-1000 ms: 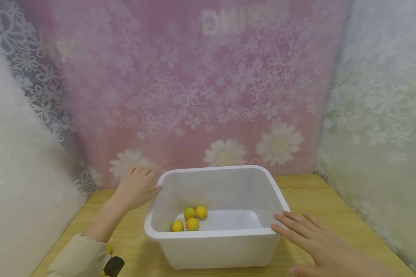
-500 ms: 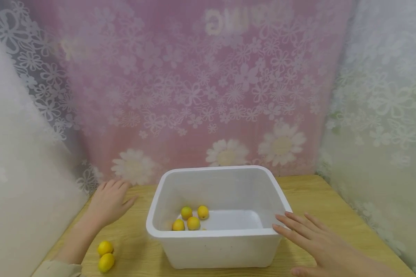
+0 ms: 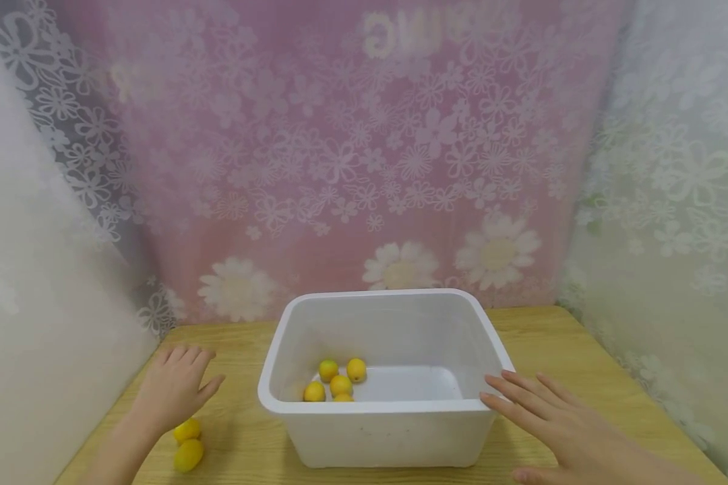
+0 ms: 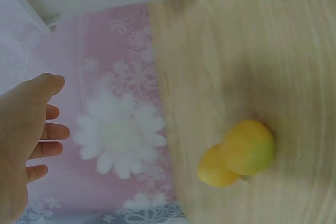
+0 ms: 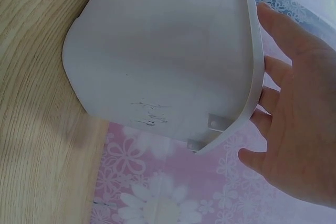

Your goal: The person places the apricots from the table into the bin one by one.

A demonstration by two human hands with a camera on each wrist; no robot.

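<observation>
My left hand point(image 3: 172, 384) is empty, fingers spread loosely, above the left side of the table. Just below its wrist, in the head view, two yellow lemons point(image 3: 189, 456) sit side by side on the wood, the farther one partly covered by the hand. They appear in the left wrist view too, where the nearer lemon point(image 4: 248, 147) has a green tinge. A white plastic tub point(image 3: 394, 438) stands mid-table, with several lemons point(image 3: 341, 385) at its left end, one mostly behind the near wall. My right hand point(image 3: 552, 417) rests straight fingertips on the tub's right rim.
The wooden table point(image 3: 243, 431) carries the tub. A pink flowered curtain point(image 3: 340, 168) hangs behind it, with pale sheets at both sides. Scuff marks point(image 5: 149, 114) and small tabs show on the tub's outside in the right wrist view.
My left hand has moved from the tub's left rim leftward and nearer, over the two lemons its sleeve had covered. Another lemon shows behind the tub's near wall. My right hand stays put.
</observation>
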